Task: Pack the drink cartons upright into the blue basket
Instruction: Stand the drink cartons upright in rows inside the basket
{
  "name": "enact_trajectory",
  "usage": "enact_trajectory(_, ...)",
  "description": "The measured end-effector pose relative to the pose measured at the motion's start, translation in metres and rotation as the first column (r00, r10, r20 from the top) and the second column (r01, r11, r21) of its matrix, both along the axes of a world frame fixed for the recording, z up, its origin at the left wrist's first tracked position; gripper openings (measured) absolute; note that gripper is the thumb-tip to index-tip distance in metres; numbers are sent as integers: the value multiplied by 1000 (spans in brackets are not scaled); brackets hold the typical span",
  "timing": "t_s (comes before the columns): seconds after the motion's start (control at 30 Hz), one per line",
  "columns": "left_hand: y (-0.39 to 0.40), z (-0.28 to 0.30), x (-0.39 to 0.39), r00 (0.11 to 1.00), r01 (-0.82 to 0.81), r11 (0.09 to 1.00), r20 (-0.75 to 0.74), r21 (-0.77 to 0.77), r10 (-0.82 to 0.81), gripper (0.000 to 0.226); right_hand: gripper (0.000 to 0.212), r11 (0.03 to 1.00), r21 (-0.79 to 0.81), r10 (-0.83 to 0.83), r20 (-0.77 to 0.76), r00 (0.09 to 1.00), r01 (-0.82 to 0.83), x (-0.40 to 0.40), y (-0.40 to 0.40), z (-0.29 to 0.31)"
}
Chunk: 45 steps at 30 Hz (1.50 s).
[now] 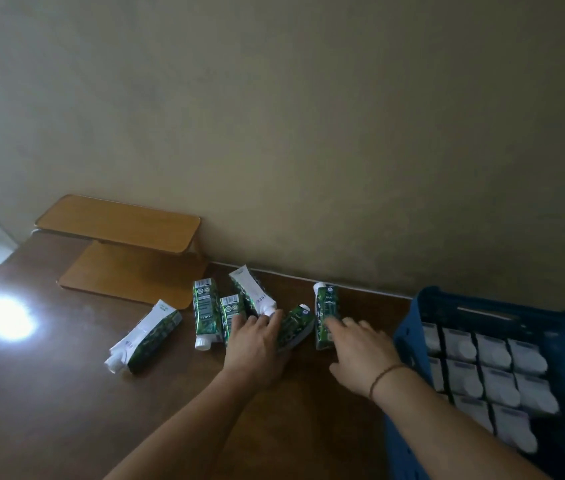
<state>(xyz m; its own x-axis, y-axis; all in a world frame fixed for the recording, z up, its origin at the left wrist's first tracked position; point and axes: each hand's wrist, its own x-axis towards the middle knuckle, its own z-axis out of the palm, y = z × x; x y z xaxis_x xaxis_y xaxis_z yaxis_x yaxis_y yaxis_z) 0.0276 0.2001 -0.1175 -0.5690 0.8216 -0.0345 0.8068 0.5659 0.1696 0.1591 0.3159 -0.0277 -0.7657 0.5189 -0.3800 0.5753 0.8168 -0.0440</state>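
- The blue basket [412,327] already holds rows of upright cartons [495,379].
- Six loose cartons [205,313] remain on the desk [49,393].
- Left hand [253,344] and right hand [364,351] reach, fingers spread, gripping nothing.

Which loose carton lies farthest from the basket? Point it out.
The carton lying alone at the far left of the table, cap toward the camera. The other five cluster near the hands, closer to the basket.
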Motion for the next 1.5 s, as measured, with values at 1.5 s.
enact_trajectory(1.5, -6, 35, 179, 513, -219, 873, 813, 435, -276, 57, 49, 803, -36, -578, -289, 763, 595, 243, 59, 37)
